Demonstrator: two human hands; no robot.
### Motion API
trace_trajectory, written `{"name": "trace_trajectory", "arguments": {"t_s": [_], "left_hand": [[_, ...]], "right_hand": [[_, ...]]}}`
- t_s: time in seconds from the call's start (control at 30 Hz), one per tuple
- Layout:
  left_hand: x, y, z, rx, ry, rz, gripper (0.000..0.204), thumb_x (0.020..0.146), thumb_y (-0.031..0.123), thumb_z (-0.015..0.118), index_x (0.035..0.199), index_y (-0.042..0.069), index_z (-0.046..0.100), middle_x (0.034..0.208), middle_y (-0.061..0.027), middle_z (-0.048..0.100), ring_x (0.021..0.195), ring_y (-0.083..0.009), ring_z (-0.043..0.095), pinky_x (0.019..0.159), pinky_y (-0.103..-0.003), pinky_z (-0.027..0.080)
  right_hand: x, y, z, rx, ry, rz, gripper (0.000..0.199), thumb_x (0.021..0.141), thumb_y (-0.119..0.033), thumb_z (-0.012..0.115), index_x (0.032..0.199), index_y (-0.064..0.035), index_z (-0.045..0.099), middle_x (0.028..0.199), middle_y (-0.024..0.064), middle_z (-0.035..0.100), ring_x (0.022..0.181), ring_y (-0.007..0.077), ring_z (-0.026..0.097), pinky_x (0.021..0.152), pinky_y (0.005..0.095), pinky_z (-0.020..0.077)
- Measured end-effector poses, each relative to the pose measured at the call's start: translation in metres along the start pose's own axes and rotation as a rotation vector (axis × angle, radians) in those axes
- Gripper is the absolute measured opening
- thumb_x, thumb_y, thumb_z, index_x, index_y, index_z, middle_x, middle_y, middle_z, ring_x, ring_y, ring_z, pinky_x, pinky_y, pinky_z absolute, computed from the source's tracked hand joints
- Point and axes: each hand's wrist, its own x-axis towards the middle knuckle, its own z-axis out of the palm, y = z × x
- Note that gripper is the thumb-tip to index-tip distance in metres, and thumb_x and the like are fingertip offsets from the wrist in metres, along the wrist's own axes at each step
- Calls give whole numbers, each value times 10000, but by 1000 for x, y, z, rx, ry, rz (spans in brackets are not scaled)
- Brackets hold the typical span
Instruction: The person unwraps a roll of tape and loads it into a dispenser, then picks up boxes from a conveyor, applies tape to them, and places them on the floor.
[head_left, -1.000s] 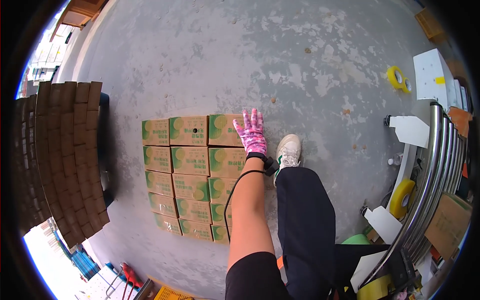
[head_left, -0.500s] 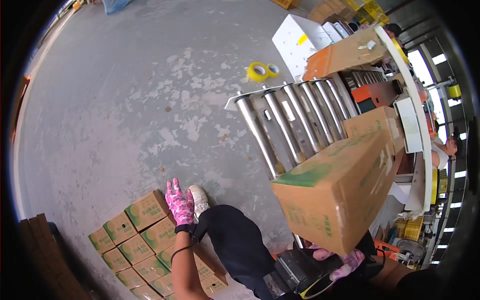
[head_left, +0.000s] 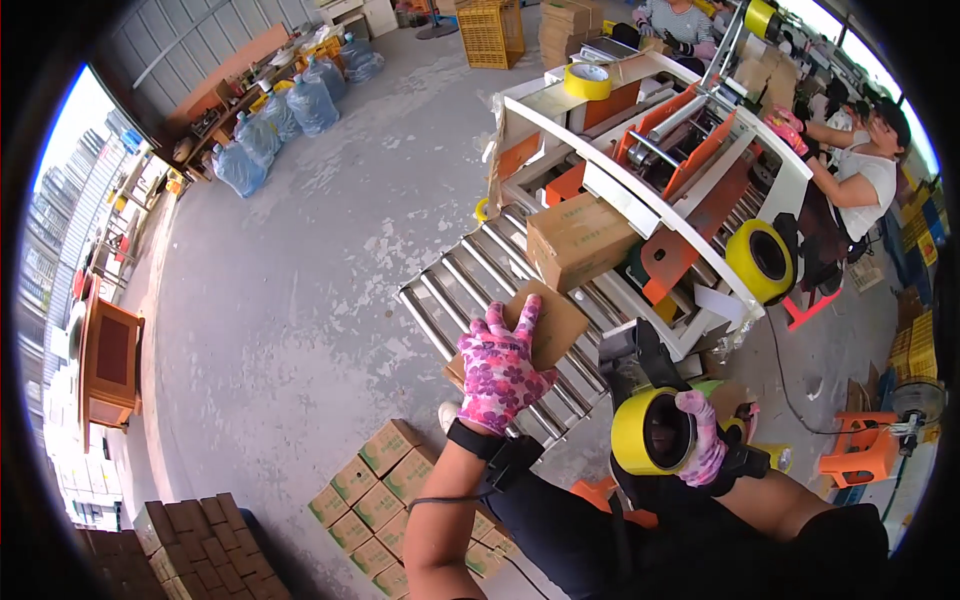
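Observation:
My left hand (head_left: 500, 372), in a pink floral glove, lies with fingers spread on a small cardboard box (head_left: 552, 335) on the roller conveyor (head_left: 441, 318). A second cardboard box (head_left: 580, 240) sits just beyond it, partly inside the carton-sealing machine (head_left: 625, 195). My right hand (head_left: 703, 440), also gloved in pink, is wrapped round a black tape dispenser (head_left: 628, 365) carrying a wide roll of yellow tape (head_left: 640, 432). The dispenser is held to the right of the near box, apart from it. Its handle is largely hidden by my fingers.
Stacked cartons (head_left: 375, 505) stand on the floor left of my legs, with brown flat-topped stacks (head_left: 200, 540) farther left. Orange stools (head_left: 865, 445) are at right. Beyond the machine sits a co-worker (head_left: 850, 185). Blue water jugs (head_left: 312, 103) line the far left.
My view has swung up and toward the machine. My left hand has moved from above the floor onto the near box. That box, tilted by my right hand before, now lies on the rollers.

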Motion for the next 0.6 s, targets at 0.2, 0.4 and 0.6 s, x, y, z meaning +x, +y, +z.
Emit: {"name": "trace_trajectory", "arguments": {"t_s": [0.2,0.4,0.6], "left_hand": [[-54,94,13,-377,413,-209,664,818,450,670,1310,38,496,1230,-245,495,1113,-326,529,958,-450,402],[-53,136,-30,-1943,-84,-720,833,824,788,386,1036,16,615,875,-87,637,688,-164,566,618,-242,428],[-70,141,-36,-1601,-52,-593,218,924,240,637,971,31,682,802,38,649,682,-47,547,593,-199,414]], "right_hand": [[-23,-35,3,-32,-175,-116,386,797,-296,600,998,32,628,757,76,612,561,125,510,564,228,444],[-44,-59,1,-634,-163,-352,694,696,-131,649,1357,-27,466,1088,87,641,830,158,621,726,254,502],[-56,-49,-6,-1464,-353,-1280,546,629,-169,768,1163,-144,657,1041,78,679,724,314,589,608,374,523]]}}
